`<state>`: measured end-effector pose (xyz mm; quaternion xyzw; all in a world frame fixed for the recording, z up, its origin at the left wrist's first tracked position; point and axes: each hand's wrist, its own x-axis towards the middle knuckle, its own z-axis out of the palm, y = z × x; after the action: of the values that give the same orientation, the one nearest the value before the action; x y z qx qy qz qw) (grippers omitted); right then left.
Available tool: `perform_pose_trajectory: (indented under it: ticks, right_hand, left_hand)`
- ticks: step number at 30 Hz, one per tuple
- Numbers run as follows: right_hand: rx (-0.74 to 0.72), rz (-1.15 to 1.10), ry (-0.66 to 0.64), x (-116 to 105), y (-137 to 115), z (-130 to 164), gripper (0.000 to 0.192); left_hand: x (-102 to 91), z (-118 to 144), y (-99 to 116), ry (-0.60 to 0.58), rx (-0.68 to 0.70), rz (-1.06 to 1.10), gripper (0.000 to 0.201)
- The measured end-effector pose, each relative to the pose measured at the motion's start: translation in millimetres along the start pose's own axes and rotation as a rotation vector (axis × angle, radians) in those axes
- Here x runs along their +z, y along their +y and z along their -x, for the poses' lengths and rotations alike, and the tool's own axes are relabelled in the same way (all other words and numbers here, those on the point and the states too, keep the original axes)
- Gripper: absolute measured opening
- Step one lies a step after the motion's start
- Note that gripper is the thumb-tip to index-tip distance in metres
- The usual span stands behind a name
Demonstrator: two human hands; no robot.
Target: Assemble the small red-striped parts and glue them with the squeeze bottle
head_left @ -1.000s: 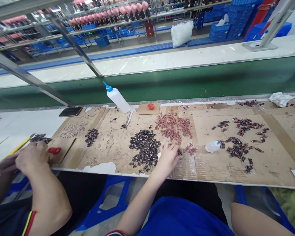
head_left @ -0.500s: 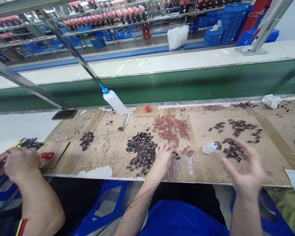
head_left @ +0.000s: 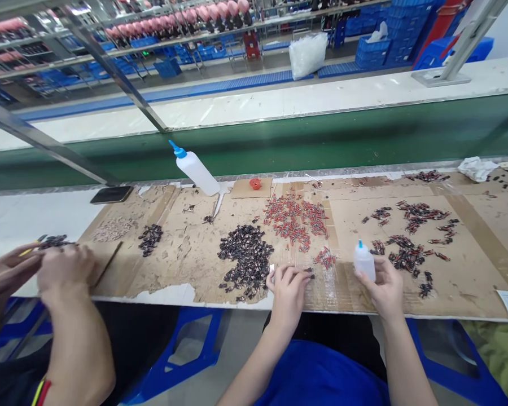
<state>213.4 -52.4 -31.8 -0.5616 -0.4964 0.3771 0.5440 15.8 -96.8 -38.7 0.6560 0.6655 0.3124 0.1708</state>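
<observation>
My right hand (head_left: pixel 384 288) grips a small white bottle (head_left: pixel 363 260) upright over the cardboard (head_left: pixel 457 282), beside the dark-red parts (head_left: pixel 406 254). My left hand (head_left: pixel 288 285) is pinched on something tiny — too small to name — just right of the black pile (head_left: pixel 248 259). A co-worker's hands (head_left: pixel 46 270) work at far left.

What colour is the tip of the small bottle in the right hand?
Blue, on the small bottle held in the right hand; head view.
</observation>
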Motion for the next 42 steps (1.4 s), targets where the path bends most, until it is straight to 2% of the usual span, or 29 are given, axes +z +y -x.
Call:
perform_pose_trajectory:
  ticks: [3, 6, 14, 20, 28, 35, 42]
  right_hand:
    - [0.04, -0.112, 0.089, 7.0, 0.2, 6.3, 0.037]
    - [0.081, -0.175, 0.102, 14.0, 1.6, 9.6, 0.033]
    - [0.076, 0.012, 0.036, 22.6, -10.2, 13.0, 0.031]
    - [0.141, 0.099, -0.015, 23.7, -8.0, 11.1, 0.031]
    - [0.124, 0.105, -0.05, 26.2, -12.3, 11.1, 0.029]
    - [0.136, 0.081, 0.031, 26.9, -14.7, 10.3, 0.027]
    - [0.157, 0.057, 0.0, 27.8, -18.7, 9.4, 0.026]
  left_hand:
    - [4.1, -0.3, -0.4, 0.033, -0.002, 0.016, 0.017]
    - [2.3, -4.8, -2.4, -0.001, 0.006, 0.06, 0.018]
    - [3.0, -10.3, -3.2, -0.012, -0.056, 0.136, 0.02]
    - [-0.1, -11.7, -0.3, -0.012, -0.066, 0.147, 0.02]
    - [2.3, -10.9, -3.0, -0.004, -0.055, 0.138, 0.019]
    - [2.4, -9.6, -2.7, 0.012, -0.041, 0.119, 0.018]
    - [3.3, -9.4, -2.3, 0.031, -0.032, 0.11, 0.018]
